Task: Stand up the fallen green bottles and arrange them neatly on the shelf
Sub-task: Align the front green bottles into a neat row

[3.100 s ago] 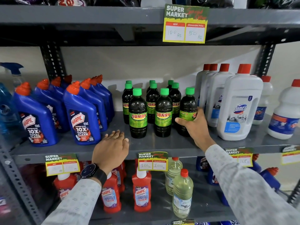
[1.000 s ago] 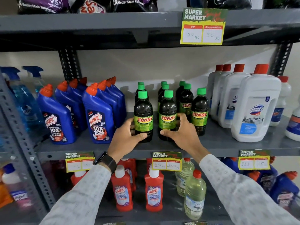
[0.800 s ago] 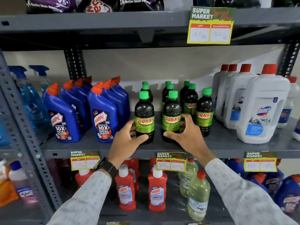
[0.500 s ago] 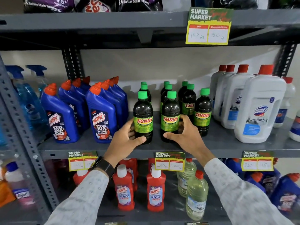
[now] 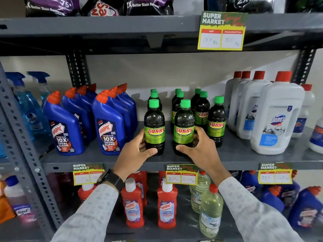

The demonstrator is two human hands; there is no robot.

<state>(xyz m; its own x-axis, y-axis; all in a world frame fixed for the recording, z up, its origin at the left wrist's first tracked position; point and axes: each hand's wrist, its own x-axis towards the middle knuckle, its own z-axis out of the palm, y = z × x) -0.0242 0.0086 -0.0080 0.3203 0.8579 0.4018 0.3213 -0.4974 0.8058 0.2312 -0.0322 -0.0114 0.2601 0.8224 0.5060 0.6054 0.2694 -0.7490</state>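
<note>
Several dark SUNNY bottles with green caps stand upright in three rows on the grey middle shelf. My left hand wraps the base of the front left bottle. My right hand wraps the base of the front middle bottle. A third front bottle stands free just to the right, slightly further back. More green-capped bottles stand behind them, partly hidden.
Blue Harpic bottles crowd the shelf to the left, white Domex jugs to the right. Price tags hang on the shelf edge. Red Harpic bottles and clear bottles fill the shelf below. An upper shelf hangs overhead.
About three seconds ago my right hand held the right front bottle and my left lay flat on the shelf. Since one second ago both hands stay on the two front bottles, hardly moving.
</note>
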